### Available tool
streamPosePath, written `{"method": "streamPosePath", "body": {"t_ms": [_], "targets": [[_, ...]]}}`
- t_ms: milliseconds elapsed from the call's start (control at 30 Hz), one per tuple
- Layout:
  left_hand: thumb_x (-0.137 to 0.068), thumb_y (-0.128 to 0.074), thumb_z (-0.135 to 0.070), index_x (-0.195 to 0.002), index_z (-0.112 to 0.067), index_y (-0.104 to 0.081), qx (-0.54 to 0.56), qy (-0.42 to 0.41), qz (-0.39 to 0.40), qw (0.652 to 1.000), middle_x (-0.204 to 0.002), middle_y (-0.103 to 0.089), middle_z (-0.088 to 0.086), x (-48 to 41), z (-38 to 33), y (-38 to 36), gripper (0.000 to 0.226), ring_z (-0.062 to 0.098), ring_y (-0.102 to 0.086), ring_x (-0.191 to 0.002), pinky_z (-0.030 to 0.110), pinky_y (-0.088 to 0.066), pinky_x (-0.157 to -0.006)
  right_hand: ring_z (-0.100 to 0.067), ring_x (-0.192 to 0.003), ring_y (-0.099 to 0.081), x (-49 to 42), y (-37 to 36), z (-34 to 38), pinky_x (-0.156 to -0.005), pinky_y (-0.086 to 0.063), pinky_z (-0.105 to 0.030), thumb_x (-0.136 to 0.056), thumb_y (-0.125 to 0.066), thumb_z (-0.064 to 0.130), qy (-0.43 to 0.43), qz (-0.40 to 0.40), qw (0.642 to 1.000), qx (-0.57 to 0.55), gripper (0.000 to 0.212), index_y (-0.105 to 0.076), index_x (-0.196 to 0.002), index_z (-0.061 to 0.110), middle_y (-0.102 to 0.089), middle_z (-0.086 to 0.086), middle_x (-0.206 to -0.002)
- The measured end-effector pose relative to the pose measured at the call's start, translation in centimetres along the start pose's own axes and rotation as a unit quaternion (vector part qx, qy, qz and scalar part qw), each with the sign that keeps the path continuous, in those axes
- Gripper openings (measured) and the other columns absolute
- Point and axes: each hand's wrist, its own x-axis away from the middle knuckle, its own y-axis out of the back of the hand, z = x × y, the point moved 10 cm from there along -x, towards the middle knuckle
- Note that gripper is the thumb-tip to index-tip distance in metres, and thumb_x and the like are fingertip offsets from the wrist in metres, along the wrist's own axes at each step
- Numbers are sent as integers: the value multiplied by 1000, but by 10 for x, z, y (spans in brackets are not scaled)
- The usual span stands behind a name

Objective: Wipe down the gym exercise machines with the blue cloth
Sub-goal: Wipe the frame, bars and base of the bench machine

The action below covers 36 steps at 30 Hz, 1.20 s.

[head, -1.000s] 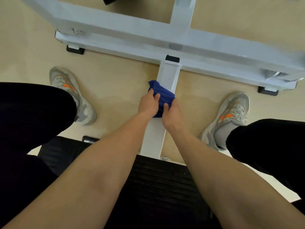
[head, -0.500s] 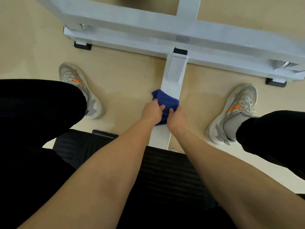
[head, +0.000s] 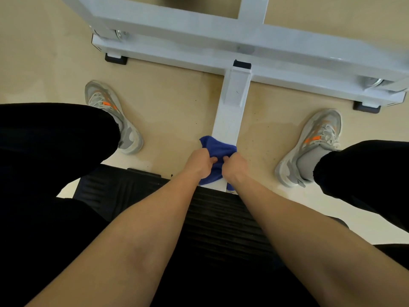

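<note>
Plainly, the white machine frame (head: 221,38) is the biggest job in front of me. I cannot tell from its surfaces which bars have been wiped. I'd judge most of it is left to do, since my cloth sits on only one part of it. Under me is the black ribbed seat pad (head: 221,218), and nothing shows whether that has been cleaned either.

Between my grey shoes (head: 309,149) the white floor rail (head: 231,111) runs along the floor (head: 172,107) from the pad out to the cross beam. A faint dark mark shows on it further out, so I reckon that stretch may want another pass.

No bucket, bottle or bin is in view, so there is nothing to report inside one.

The blue cloth (head: 218,147) lies bunched over the rail at the end near the pad, draping down both sides. My left hand (head: 199,162) and right hand (head: 235,166) sit side by side on it. The fingers (head: 213,160) of each are curled tight into the fabric, gripping it against the rail.
</note>
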Motion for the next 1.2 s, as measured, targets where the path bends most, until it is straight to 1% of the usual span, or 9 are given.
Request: {"method": "streamPosePath", "body": {"t_ms": [133, 267, 467, 567, 767, 833, 967, 1100, 1200], "targets": [[-99, -50, -17, -91, -7, -57, 86, -4, -72, 994, -93, -66, 15, -19, -19, 25, 14, 31, -63, -87, 43, -52, -80, -34, -106, -60, -12, 48, 20, -67, -38, -31, -103, -42, 17, 40, -84, 984, -149, 27, -56, -117, -2, -62, -19, -114], [-97, -51, -17, -98, -4, -57, 114, -9, -124, 986, -98, -65, 15, -52, -47, 58, 14, 32, -62, -88, 43, -51, -83, -25, -74, -54, -39, 92, 45, -51, -35, -29, -106, -39, 23, 54, -89, 987, -125, 28, -56, -115, 2, -61, -16, -98], [-98, -52, -17, -103, -6, -58, 107, -40, -138, 984, -99, -65, 13, -74, -73, 79, 13, 29, -62, -89, 40, -51, -82, -18, -68, -54, -56, 112, 55, -55, -38, -26, -106, -39, 24, 77, -111, 983, -124, 27, -56, -112, 4, -55, -6, -84], [-98, -52, -16, -103, -3, -59, 56, -32, -123, 990, -99, -65, 15, -60, -66, 68, 15, 27, -60, -87, 39, -50, -80, -21, -71, -50, -42, 84, 43, -55, -39, -30, -106, -38, 16, 51, -86, 985, -139, 25, -54, -114, -1, -56, -14, -89], [-100, -52, -24, -102, -2, -63, -67, -24, -15, 997, -97, -67, 15, -22, -27, 24, 25, 29, -63, -90, 35, -45, -73, -27, -97, -55, -5, 27, 18, -82, -40, -31, -106, -38, 17, 47, 34, 997, 47, 30, -57, -119, -3, -58, -15, -108], [-99, -54, -26, -106, -3, -62, -115, -17, -16, 993, -99, -66, 12, -13, -22, 24, 26, 29, -63, -94, 33, -44, -72, -25, -102, -56, 4, 20, 14, -89, -42, -32, -106, -39, 21, 41, 69, 991, 107, 29, -60, -109, 1, -59, -16, -113], [-98, -53, -18, -116, -5, -61, -95, 2, -73, 993, -111, -65, 14, 0, -25, 49, 23, 30, -62, -103, 35, -48, -84, -27, -88, -51, 23, 48, 24, -75, -38, -32, -98, -49, 14, 66, 7, 997, 42, 27, -62, -116, -3, -63, -22, -115], [-95, -54, -13, -84, -11, -54, -57, -43, -141, 987, -86, -58, 6, 17, -61, 80, 11, 26, -61, -87, 30, -39, -68, -36, -109, -60, 46, 91, 38, -77, -41, -33, -99, -48, 13, 97, -43, 994, -6, 28, -60, -119, -3, -63, -21, -118], [-89, -55, -8, -71, -15, -45, -22, -75, -170, 982, -73, -51, 2, 28, -97, 99, 22, 22, -51, -71, 32, -39, -61, -28, -96, -57, 54, 123, 34, -80, -41, -31, -102, -46, 18, 90, -45, 995, -12, 26, -59, -118, 3, -61, -16, -109]]}}
